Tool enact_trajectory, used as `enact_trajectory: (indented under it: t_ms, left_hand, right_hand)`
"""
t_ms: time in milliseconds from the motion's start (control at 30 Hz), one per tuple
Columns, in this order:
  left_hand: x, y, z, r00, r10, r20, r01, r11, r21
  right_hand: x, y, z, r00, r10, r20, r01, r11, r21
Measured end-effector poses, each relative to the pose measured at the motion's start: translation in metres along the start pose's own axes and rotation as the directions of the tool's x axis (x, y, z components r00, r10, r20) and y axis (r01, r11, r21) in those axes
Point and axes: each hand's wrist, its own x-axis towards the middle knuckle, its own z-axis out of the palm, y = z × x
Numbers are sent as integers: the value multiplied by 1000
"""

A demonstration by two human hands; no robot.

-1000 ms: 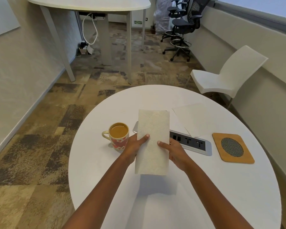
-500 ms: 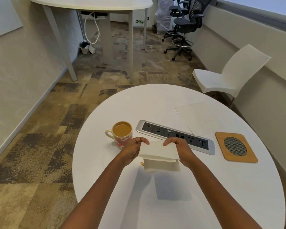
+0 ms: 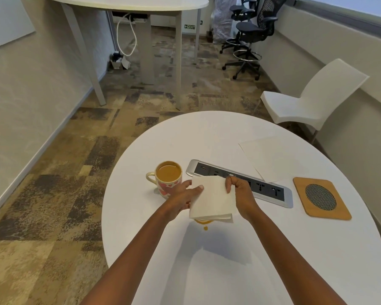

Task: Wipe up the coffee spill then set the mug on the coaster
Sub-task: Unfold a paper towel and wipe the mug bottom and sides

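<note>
Round white tabletop (image 3: 273, 249), seen from above and behind the person's forearms.

Both hands hold one folded white paper towel (image 3: 212, 198) over the middle of the tabletop. Left hand (image 3: 186, 198) grips the towel's left edge, thumb lying across its upper face, fingers tucked behind. Right hand (image 3: 240, 192) pinches the upper right corner between thumb and fingers, knuckles curled. The towel is folded over on itself; layered edges show along its near side. Whether its lower edge touches the tabletop cannot be told.

Coffee spill (image 3: 204, 221): an orange-brown patch peeks out just under the towel's near edge, with one small separate drop just nearer the person. Most of the patch is hidden by the towel.

Mug (image 3: 168, 179): cream with pink heart pattern, upright, handle pointing left, nearly full of light brown coffee. It stands just left of the left hand, close to the knuckles; contact not clear.

Coaster (image 3: 321, 198): square, wooden, with a dark round mesh centre, lying flat on the right side of the tabletop, well apart from the mug.

Between mug and coaster, a silver power socket strip (image 3: 271, 191) is set into the tabletop; the right hand partly covers it. A flat white sheet (image 3: 279, 157) lies beyond the strip.
</note>
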Motion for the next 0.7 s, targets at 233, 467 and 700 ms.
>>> enact_trajectory:
  t_ms: [233,467,700]
  left_hand:
    - [1,7,-8,993,119,-3,-119,992,-46]
    - [10,26,-16,981,169,-98,-166,985,37]
    - [14,40,-54,761,512,-400,-368,847,384]
  right_hand:
    - [9,-4,3,980,74,187,-158,858,489]
    - [12,-12,24,944,148,295,-257,892,372]
    - [37,-32,45,999,6,-32,2,969,247]
